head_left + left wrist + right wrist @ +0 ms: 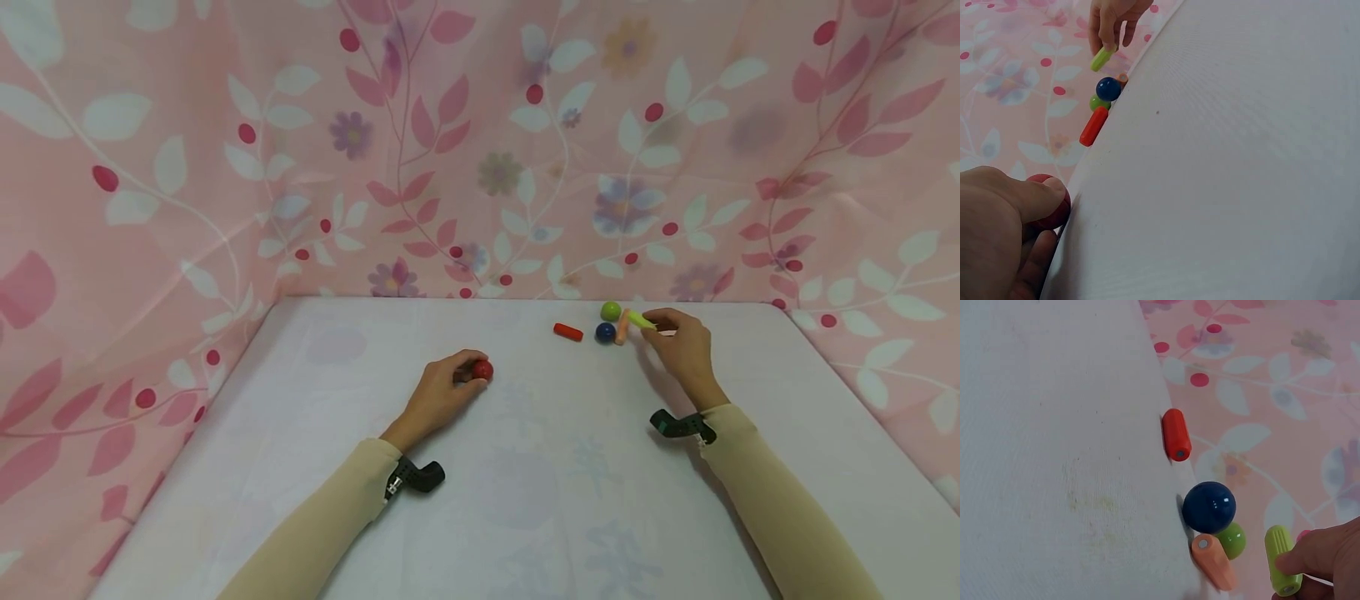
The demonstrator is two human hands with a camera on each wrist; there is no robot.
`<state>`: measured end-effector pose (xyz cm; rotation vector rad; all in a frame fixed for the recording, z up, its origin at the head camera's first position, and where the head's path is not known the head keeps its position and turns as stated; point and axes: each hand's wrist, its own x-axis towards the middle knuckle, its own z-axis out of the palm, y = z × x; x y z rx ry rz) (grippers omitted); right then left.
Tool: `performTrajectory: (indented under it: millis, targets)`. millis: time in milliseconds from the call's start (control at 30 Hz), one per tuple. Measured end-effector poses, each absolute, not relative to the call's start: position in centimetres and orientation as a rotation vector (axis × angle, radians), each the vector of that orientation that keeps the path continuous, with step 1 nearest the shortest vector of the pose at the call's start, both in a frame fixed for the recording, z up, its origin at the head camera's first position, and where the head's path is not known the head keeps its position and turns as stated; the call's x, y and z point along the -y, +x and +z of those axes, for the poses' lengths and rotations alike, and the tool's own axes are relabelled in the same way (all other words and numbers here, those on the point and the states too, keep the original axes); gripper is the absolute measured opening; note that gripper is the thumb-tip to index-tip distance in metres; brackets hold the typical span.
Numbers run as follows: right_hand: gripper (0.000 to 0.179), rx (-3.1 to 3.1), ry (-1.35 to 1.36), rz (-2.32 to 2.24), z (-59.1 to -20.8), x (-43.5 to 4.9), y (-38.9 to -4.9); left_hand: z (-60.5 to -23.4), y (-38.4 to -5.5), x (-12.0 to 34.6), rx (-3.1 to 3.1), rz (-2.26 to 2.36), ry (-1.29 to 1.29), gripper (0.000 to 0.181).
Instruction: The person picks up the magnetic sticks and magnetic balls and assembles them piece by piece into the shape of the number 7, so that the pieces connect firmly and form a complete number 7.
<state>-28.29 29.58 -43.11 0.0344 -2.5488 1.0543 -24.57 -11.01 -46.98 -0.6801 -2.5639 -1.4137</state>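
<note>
My left hand (442, 389) holds a red ball (483, 370) between thumb and fingers, low at the white tabletop. Farther off to the right, my right hand (684, 346) pinches a lime-green ribbed rod (1280, 550) with a small grey disc in its end. Just left of that rod is a cluster: an orange rod (1212, 561), a dark blue ball (1209, 507) and a green ball (1233, 540), close together. In the right wrist view, the blue ball partly covers the green one. A red rod (1176, 435) lies a little apart, left of the cluster.
The white-covered table (480, 517) ends at a back edge just behind the cluster. A pink floral curtain (450, 150) hangs behind it and along the left side. Both wrists wear black camera mounts (426, 476) over beige sleeves.
</note>
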Motion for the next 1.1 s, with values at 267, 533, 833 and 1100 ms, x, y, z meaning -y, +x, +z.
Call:
performTrajectory:
  millis: [267,533,833,1100]
  targets:
    - [0.027,2.530,0.082,1.075,-42.3,-28.5,-27.8,-47.3,-24.8,11.0,2.550,-1.388,-0.691,0.036]
    - [0.026,2.512,0.130,1.115,-41.9,-27.5,-27.4,-47.2,-24.8,11.0,2.570,-1.386,-0.670,0.037]
    - [0.028,2.492,0.174,1.151,-41.6,-26.3,-27.3,-47.2,-24.8,11.0,2.584,-1.383,-0.635,0.036]
    - [0.027,2.486,0.230,1.154,-41.8,-25.2,-27.3,-47.1,-24.8,11.0,2.584,-1.370,-0.625,0.037]
